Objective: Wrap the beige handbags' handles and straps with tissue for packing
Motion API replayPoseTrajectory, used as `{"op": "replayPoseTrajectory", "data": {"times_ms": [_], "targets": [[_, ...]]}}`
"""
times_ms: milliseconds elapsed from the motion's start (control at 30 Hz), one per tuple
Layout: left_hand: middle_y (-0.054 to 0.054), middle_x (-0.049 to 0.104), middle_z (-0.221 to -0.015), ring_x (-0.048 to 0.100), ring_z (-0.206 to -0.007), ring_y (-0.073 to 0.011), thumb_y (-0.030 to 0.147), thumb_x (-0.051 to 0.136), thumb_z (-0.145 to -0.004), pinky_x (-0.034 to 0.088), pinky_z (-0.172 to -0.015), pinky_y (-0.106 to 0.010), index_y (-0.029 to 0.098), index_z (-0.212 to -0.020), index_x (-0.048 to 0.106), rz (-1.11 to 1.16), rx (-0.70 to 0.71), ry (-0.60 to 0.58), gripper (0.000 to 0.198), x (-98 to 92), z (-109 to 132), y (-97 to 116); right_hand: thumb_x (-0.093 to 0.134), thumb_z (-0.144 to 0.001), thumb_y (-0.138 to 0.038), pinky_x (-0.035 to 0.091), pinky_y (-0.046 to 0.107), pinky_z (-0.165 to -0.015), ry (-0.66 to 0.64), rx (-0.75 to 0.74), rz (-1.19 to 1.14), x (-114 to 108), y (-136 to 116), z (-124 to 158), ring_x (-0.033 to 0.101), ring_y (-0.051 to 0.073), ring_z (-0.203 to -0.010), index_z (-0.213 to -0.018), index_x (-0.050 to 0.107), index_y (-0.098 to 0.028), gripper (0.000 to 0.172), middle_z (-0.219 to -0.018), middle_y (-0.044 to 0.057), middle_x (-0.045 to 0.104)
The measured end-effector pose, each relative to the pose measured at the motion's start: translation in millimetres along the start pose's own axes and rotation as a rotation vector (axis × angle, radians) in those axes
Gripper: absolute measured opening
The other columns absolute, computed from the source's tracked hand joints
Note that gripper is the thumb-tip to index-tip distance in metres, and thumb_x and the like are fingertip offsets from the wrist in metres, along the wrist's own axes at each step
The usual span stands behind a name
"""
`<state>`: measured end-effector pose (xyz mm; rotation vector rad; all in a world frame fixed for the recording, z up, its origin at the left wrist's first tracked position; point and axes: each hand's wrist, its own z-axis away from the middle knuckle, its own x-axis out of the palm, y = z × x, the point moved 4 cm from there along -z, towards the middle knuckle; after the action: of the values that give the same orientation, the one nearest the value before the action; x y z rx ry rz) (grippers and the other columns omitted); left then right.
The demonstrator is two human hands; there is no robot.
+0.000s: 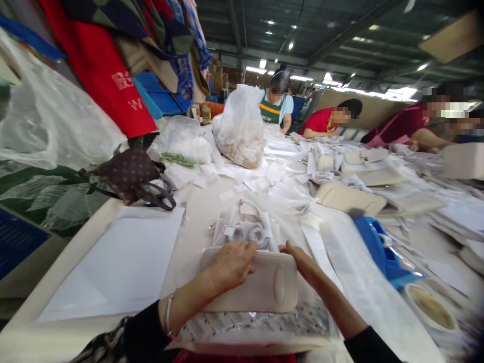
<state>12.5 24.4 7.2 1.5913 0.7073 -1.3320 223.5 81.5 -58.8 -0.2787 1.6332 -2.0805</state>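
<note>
A cream handbag (264,285) lies on the table right in front of me. My left hand (232,263) rests on its top left edge with the fingers curled over it. My right hand (302,263) touches the bag's upper right corner, fingers bent along the edge. Just beyond the bag lies a clear plastic packet with white paper strips and a strap (245,229). A printed plastic sheet (257,325) lies under the bag near my body.
White paper sheets (121,262) lie to the left. A brown patterned bag (130,174) sits further left. A blue object (381,252) and a tape roll (431,307) are at right. More cream bags (351,196) and a stuffed plastic bag (242,126) lie ahead. Other people work at the far end.
</note>
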Motion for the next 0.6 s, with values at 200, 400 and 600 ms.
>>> {"op": "replayPoseTrajectory", "data": {"times_ms": [200, 400, 600], "targets": [[-0.007, 0.062, -0.106, 0.057, -0.1, -0.0252, 0.03, 0.062, -0.086, 0.043, -0.089, -0.037, 0.018, -0.106, 0.053, -0.008, 0.034, 0.015, 0.026, 10.7, -5.8, -5.3, 0.052, -0.082, -0.064, 0.039, 0.029, -0.074, 0.012, -0.121, -0.041, -0.4, -3.9, 8.7, 0.052, 0.019, -0.082, -0.076, 0.06, -0.017, 0.048, -0.083, 0.002, 0.057], [-0.005, 0.061, -0.101, 0.055, -0.095, -0.024, 0.028, 0.055, -0.091, 0.043, -0.086, -0.039, 0.019, -0.102, 0.056, -0.099, 0.001, 0.038, 0.014, 22.0, -11.7, -4.3, 0.062, -0.079, -0.044, 0.04, 0.03, -0.064, 0.163, 0.022, 0.184, 4.9, 0.0, 12.6, 0.054, 0.021, -0.073, -0.081, 0.059, -0.017, 0.026, -0.075, 0.002, 0.057], [-0.006, 0.06, -0.101, 0.055, -0.095, -0.0247, 0.023, 0.044, -0.095, 0.046, -0.084, -0.041, 0.018, -0.113, 0.055, -0.207, -0.017, 0.118, 0.021, 34.2, -14.9, -3.1, 0.053, -0.083, -0.014, 0.041, 0.041, -0.082, 0.493, -0.538, 0.841, 53.0, -50.8, 25.3, 0.052, 0.026, -0.092, -0.091, 0.062, -0.023, 0.015, -0.096, 0.007, 0.06]]}}
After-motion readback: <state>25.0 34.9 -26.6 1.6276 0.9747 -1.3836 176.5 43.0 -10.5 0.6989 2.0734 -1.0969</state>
